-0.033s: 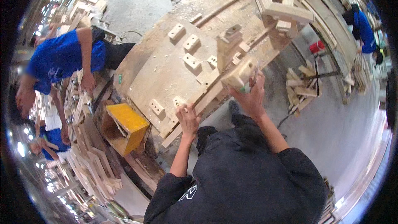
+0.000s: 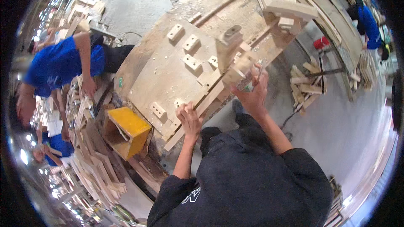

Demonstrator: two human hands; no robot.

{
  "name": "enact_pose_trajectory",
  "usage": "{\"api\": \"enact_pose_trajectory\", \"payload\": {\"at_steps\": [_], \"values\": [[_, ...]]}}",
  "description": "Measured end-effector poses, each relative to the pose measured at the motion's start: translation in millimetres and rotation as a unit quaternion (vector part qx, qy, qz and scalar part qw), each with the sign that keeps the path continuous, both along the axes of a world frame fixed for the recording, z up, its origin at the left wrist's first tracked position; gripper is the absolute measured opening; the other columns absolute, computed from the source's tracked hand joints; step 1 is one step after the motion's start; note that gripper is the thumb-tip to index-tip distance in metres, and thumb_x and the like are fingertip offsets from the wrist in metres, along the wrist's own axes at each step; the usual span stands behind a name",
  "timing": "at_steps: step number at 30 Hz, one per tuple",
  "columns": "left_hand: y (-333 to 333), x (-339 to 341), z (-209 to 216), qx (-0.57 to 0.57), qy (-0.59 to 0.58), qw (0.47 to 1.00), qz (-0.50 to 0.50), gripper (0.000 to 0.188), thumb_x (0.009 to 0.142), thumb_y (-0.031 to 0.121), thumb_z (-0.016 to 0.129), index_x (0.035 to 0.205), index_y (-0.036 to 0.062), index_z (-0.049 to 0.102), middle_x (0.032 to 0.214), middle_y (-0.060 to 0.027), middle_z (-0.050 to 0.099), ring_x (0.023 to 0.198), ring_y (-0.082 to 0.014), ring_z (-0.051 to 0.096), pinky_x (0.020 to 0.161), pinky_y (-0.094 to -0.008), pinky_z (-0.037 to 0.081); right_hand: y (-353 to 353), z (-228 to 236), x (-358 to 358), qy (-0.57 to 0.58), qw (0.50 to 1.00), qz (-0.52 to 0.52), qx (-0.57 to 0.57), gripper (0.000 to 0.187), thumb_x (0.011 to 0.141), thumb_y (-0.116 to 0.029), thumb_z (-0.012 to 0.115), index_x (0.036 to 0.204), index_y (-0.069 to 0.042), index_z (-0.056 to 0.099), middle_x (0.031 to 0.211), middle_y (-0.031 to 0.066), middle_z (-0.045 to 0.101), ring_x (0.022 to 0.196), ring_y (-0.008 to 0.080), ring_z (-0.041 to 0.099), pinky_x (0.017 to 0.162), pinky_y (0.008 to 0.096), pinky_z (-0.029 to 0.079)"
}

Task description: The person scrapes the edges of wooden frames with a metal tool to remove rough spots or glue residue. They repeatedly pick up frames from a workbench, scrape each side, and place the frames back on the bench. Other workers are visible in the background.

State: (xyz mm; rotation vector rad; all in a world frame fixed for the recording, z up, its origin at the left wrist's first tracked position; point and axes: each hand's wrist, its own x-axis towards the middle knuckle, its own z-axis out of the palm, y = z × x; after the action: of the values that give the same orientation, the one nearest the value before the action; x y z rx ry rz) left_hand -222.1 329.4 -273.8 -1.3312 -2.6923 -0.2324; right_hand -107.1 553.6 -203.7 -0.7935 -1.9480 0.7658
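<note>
My left hand [image 2: 189, 120] is at the near edge of the wooden workbench [image 2: 147, 80], fingers closed round the end of a small drilled wooden block [image 2: 178, 101]. My right hand [image 2: 253, 92] grips a pale wooden piece [image 2: 239, 69], smeared by motion, over the bench's near edge; something green shows under the fingers. Just beyond it stands a wooden upright [image 2: 229, 44] with a dark slot in its top. Several drilled blocks lie on the board, among them one block [image 2: 158, 110] left of my left hand and another block [image 2: 192, 62] farther back.
A wooden strip [image 2: 210, 101] runs along the bench's near edge. Joined wooden frames [image 2: 277, 6] lie at the far right end. Left of the bench is a yellow-sided box [image 2: 130, 126]. A co-worker in blue [image 2: 67, 65] bends close by. Offcuts [image 2: 307, 84] are piled at right.
The wooden piece in my right hand has shifted slightly and blurred. My left hand stays almost in place at the small block. The whole view has moved a little.
</note>
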Motion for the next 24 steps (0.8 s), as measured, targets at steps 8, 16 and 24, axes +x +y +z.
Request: {"api": "enact_pose_trajectory", "payload": {"at_steps": [8,16,24], "values": [[44,-11,-11,-0.078,-0.021,0.997,0.015,0.095,0.075,0.05,0.072,0.142,-0.0011,0.027,0.139,-0.0221,0.036,0.134,-0.0401,0.029,0.113,-0.0609,0.01,67,-9,7,0.09,0.98,0.026,-0.176,0.084,0.058,-0.036,0.091,0.124,-0.003,0.052,0.127,0.0072,0.057,0.114,0.0196,0.053,0.091,0.0279,0.04],[50,-11,-8,-0.096,-0.074,0.993,0.003,0.084,0.077,0.044,0.073,0.135,-0.0024,0.034,0.119,-0.0272,0.047,0.108,-0.0456,0.046,0.092,-0.0559,0.034,84,-43,23,0.207,0.923,0.11,-0.304,0.082,0.051,-0.033,0.095,0.09,-0.014,0.026,0.124,0.0203,0.058,0.121,0.0307,0.05,0.106,0.0421,0.034],[47,-6,-6,-0.101,-0.169,0.98,0.029,0.069,0.079,0.036,0.072,0.131,0.0024,0.041,0.125,-0.0258,0.049,0.114,-0.044,0.047,0.093,-0.0534,0.036,80,0,-17,0.216,0.945,0.147,-0.198,0.085,0.05,-0.04,0.094,0.105,-0.009,0.037,0.128,0.0183,0.055,0.129,0.0329,0.041,0.108,0.0487,0.027]]}}
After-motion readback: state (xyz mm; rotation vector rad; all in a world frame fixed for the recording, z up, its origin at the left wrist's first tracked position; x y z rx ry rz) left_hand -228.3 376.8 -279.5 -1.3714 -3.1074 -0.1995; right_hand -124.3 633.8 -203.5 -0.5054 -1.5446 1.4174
